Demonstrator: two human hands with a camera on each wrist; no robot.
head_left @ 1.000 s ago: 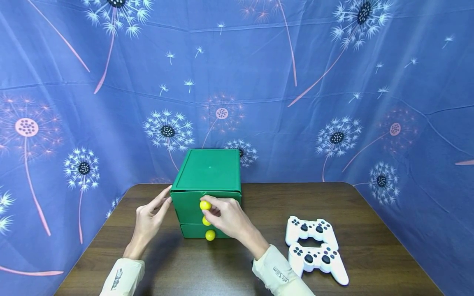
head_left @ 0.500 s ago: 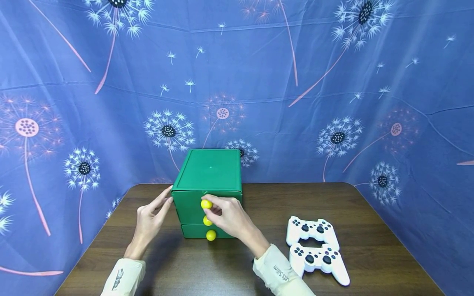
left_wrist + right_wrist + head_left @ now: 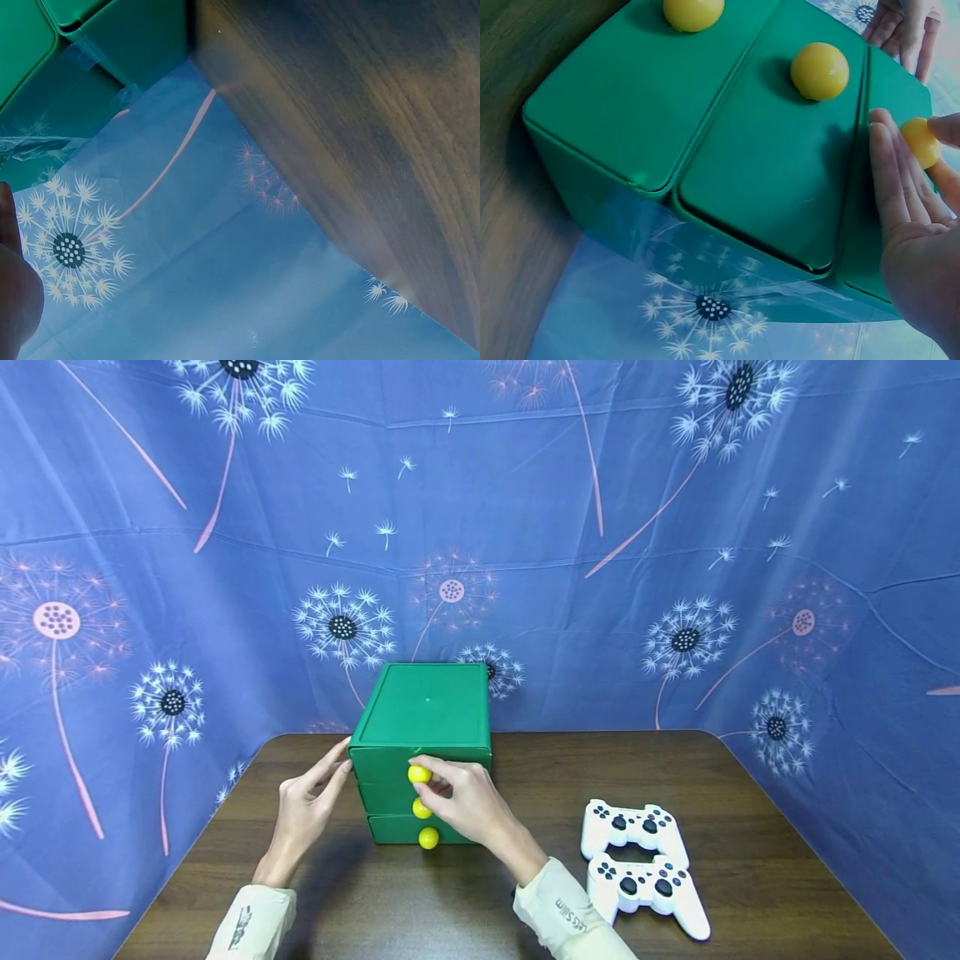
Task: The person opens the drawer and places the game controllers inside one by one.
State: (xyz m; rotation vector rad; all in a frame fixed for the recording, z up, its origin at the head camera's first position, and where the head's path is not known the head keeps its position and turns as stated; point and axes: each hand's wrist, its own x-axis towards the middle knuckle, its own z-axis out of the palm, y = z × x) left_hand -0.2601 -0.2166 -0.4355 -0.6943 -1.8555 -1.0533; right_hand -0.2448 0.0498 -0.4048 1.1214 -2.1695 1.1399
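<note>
A green three-drawer box (image 3: 423, 706) stands on the table, each drawer front bearing a round yellow knob. My right hand (image 3: 468, 797) pinches the top drawer's knob (image 3: 419, 773) between thumb and index finger; in the right wrist view its other fingers lie along the drawer front. Below it are the middle knob (image 3: 422, 808) and the bottom knob (image 3: 428, 838), both untouched. My left hand (image 3: 303, 806) rests its extended fingertips against the box's left side near the top front corner. Only part of the left hand (image 3: 15, 285) shows at the edge of the left wrist view.
Two white game controllers (image 3: 633, 827) lie on the right of the wooden table (image 3: 585, 760), one in front of the other. A blue dandelion-print cloth (image 3: 555, 610) hangs behind the table. Clear tape (image 3: 697, 247) runs along the box's side.
The top drawer has slid in slightly with the right hand on its knob; the dark gap under the box's top edge has narrowed. The left hand stays at the box's side.
</note>
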